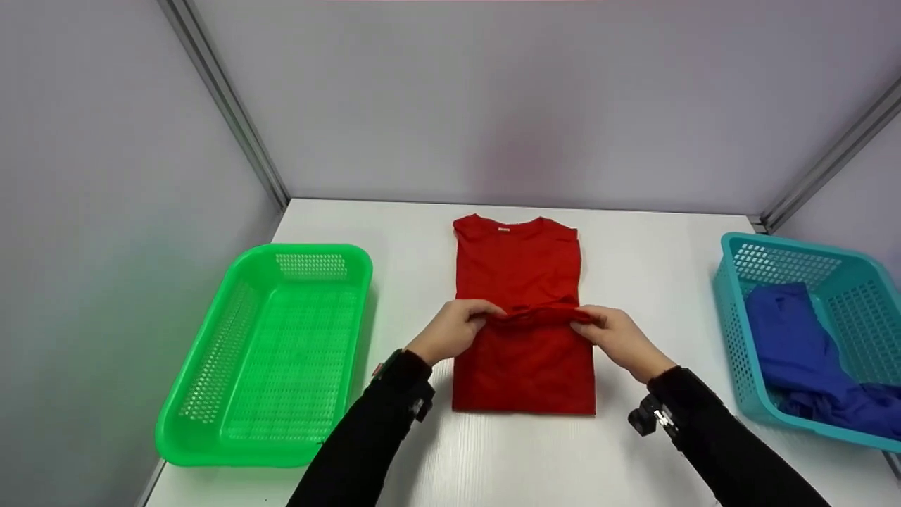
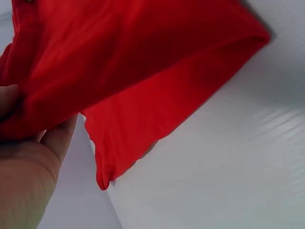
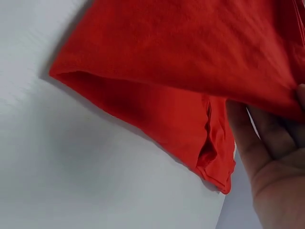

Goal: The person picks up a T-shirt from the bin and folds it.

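A red T-shirt (image 1: 521,267) lies on the white table, folded into a narrow upright strip with its collar and small label at the far end. Its near part is folded up over itself. My left hand (image 1: 456,327) pinches the left corner of that raised flap (image 2: 95,62) between thumb and fingers. At the opposite corner my right hand (image 1: 623,338) pinches the same edge, and the right wrist view shows its fingers under the cloth (image 3: 181,52). Both wrist views show the flap lifted a little off the layer beneath.
A green plastic basket (image 1: 362,282) with nothing in it stands left of the shirt. To the right, a teal basket (image 1: 746,380) contains crumpled blue cloth (image 1: 795,338). Light panels (image 1: 450,98) wall in the back and sides of the table (image 1: 479,465).
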Demonstrator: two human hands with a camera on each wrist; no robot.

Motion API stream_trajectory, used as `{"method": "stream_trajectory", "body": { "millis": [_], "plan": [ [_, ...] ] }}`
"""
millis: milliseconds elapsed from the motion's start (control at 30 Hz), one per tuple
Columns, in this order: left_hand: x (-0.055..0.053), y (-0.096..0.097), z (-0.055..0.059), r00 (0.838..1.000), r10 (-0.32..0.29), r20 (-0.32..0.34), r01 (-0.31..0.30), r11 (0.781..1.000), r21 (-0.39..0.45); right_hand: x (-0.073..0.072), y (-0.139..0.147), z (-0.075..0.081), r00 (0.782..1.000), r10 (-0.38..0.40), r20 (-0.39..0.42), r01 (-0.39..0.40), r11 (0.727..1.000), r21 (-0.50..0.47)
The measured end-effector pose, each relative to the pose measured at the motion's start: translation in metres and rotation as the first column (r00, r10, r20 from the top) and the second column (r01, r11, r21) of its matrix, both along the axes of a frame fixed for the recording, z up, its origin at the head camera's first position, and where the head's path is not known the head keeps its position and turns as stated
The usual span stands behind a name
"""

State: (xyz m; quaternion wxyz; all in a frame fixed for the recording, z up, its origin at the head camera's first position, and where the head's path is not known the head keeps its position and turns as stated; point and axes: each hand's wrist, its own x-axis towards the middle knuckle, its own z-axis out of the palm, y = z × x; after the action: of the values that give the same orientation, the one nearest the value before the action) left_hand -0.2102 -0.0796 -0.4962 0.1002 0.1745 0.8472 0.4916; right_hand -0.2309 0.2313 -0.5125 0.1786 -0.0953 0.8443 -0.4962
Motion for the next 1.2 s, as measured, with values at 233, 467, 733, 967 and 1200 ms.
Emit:
{"method": "stream_trajectory", "body": {
  "millis": [233,467,733,967,1200],
  "plan": [
    [-0.027,0.010,-0.003,0.988,0.153,-0.034,-0.155,0.987,-0.042,-0.027,-0.011,-0.007,0.995,-0.096,0.010,0.096,0.995,0.012],
    [-0.029,0.009,-0.019,0.955,0.285,-0.082,-0.292,0.951,-0.100,-0.027,-0.024,-0.021,0.976,-0.206,-0.070,0.210,0.975,0.071],
    [0.008,-0.004,-0.031,0.958,0.274,-0.087,-0.287,0.930,-0.230,0.015,-0.009,-0.040,0.950,-0.097,-0.298,0.181,0.946,0.269],
    [0.057,-0.012,-0.055,0.933,0.335,0.131,-0.273,0.897,-0.349,0.057,0.011,-0.058,0.945,-0.044,-0.323,0.187,0.885,0.427],
    [0.083,-0.023,-0.077,0.965,0.219,0.143,-0.196,0.968,-0.155,0.080,0.021,-0.071,0.994,-0.064,-0.088,0.089,0.942,0.324]
  ]
}}
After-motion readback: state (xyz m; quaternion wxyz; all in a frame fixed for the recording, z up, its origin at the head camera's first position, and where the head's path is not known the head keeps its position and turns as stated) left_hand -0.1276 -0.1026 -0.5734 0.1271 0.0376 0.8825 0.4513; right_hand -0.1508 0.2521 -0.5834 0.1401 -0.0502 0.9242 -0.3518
